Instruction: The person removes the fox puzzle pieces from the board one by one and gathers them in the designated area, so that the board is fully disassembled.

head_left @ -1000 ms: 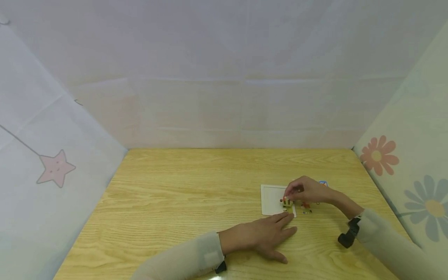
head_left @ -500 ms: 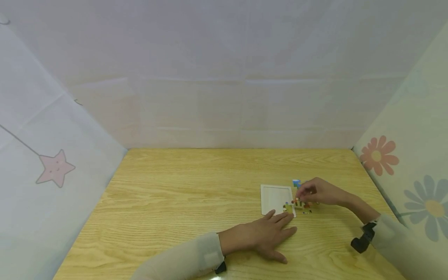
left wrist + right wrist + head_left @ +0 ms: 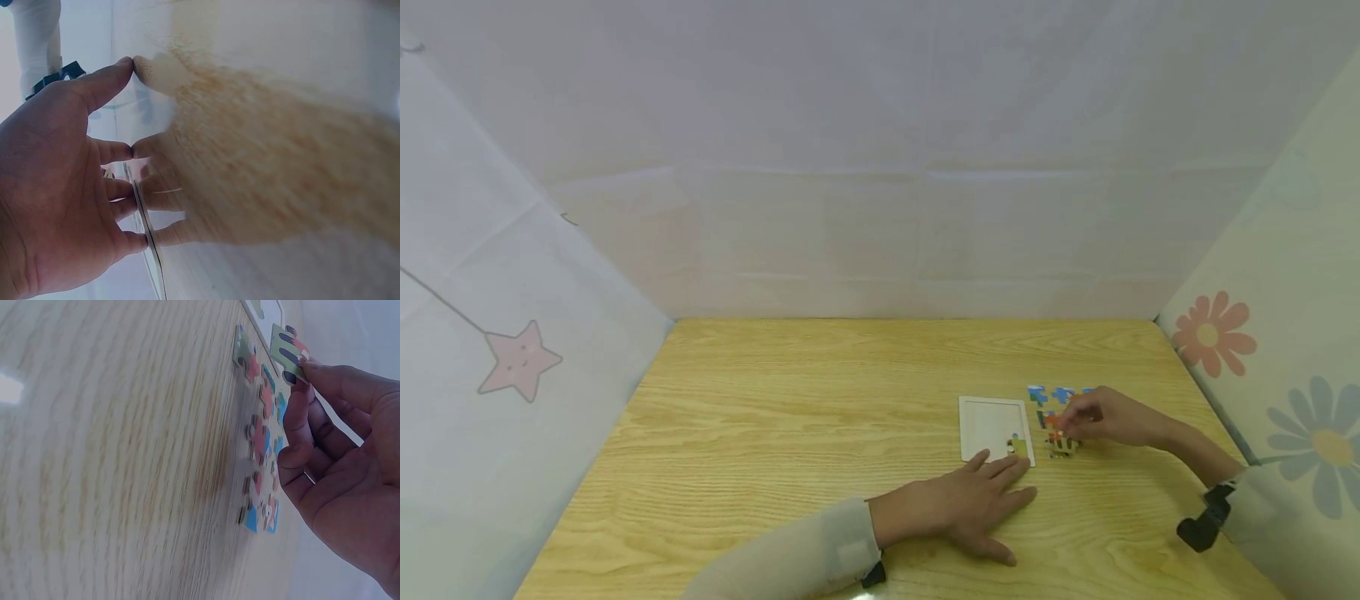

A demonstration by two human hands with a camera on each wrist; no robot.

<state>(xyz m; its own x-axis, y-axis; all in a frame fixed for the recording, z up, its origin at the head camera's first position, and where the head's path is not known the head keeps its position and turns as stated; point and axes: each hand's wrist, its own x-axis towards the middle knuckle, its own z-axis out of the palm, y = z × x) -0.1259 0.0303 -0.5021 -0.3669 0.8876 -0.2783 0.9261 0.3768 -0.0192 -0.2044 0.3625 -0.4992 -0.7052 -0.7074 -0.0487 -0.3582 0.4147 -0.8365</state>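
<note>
My right hand (image 3: 1101, 417) pinches a jigsaw puzzle piece (image 3: 289, 353), green with dark stripes and a bit of red, between thumb and forefinger. It is held up over the loose puzzle pieces (image 3: 258, 440) to the right of the frame. The white puzzle tray (image 3: 961, 429) lies flat, with one green piece (image 3: 1018, 446) in its near right corner. My left hand (image 3: 973, 508) lies spread with straight fingers, its fingertips at the tray's near edge. In the left wrist view the left fingertips (image 3: 134, 240) touch down along that edge.
Several blue and red puzzle pieces (image 3: 1037, 393) lie in loose rows right of the tray on the wooden table (image 3: 775, 417). A pale cloth wall (image 3: 880, 233) stands behind the table, with printed side walls left and right.
My right hand has carried the striped puzzle piece from above the tray rightward, over the loose pieces. The left hand has stayed in place at the tray's edge.
</note>
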